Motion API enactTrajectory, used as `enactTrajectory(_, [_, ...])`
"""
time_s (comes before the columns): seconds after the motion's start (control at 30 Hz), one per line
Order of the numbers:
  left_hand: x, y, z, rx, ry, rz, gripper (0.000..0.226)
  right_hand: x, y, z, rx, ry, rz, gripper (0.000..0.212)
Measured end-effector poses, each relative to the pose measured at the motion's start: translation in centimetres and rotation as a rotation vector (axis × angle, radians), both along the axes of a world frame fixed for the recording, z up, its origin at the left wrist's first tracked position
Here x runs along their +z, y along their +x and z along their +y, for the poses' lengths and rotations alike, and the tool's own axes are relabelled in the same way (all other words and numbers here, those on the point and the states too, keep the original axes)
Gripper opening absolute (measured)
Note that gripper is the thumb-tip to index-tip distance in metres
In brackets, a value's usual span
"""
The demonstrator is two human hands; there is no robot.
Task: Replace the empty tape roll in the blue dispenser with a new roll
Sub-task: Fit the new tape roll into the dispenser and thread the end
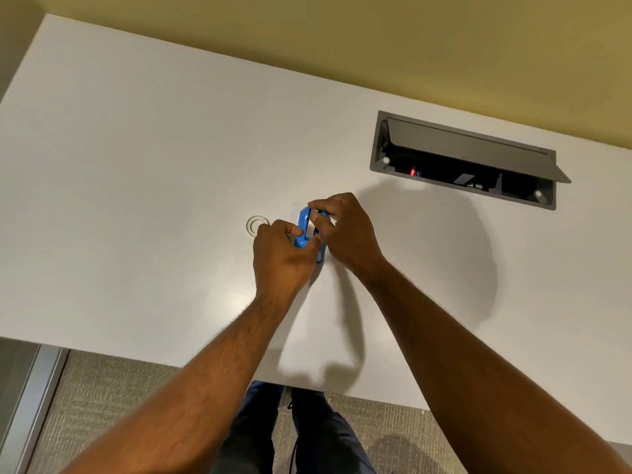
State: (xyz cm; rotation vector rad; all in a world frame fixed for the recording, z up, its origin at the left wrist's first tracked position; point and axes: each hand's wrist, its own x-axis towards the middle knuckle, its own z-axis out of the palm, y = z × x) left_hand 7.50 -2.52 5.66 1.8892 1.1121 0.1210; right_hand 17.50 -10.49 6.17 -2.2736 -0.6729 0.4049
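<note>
The blue dispenser (303, 230) is held just above the white table (136, 165), near its middle. My left hand (282, 258) grips its near end from the left. My right hand (345, 230) closes over its far end from the right, fingertips pressing on the roll sitting inside it. A whitish strip shows in the dispenser's slot. A clear ring of tape (257, 225) lies flat on the table just left of my left hand, partly hidden behind its knuckles.
A grey cable box (461, 159) with its lid open is sunk into the table at the back right. A yellow wall runs behind the table. The table's near edge is below my forearms, with carpet and my legs under it.
</note>
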Motion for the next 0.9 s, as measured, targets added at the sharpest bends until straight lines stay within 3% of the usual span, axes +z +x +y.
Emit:
enactTrajectory(0.3, [-0.18,0.35,-0.77,-0.03,0.094,0.032,0.02,-0.24,0.19,-0.09,0.0,0.0,0.034,0.022])
enactTrajectory(0.9, [0.55,0.67,-1.13,0.027,0.086,0.011,0.012,0.04,0.06,-0.84,-0.038,0.091,0.167,0.021])
